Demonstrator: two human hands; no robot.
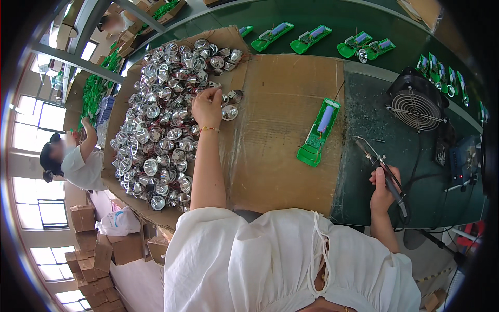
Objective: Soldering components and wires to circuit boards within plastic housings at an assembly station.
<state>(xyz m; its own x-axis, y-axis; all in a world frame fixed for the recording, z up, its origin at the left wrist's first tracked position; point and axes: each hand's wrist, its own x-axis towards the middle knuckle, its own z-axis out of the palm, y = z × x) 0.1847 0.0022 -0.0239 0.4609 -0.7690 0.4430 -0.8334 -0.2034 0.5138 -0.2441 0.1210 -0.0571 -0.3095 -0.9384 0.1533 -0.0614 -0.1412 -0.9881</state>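
Observation:
My left hand [207, 107] is at the right edge of a heap of shiny silver reflector cups [150, 166]. Its fingers are bent together in a pinch, and whatever they hold is hidden. Beside those fingers, a few loose reflector cups [229, 112] sit on the cardboard. My right hand [382, 187] is wrapped round a soldering iron [387, 179], with the metal tip pointing up and left. Between my hands lies a green plastic housing [319, 132], tilted on the cardboard sheet [280, 171]. It carries a blue-violet cylindrical cell, a small circuit board and thin wires.
A black fan with a wire grille [416, 108] stands at the right, near a dark box with a lit red indicator [464, 166]. More green housings [311, 39] line the far side of the bench. Another person [80, 161] works beyond the heap at the left.

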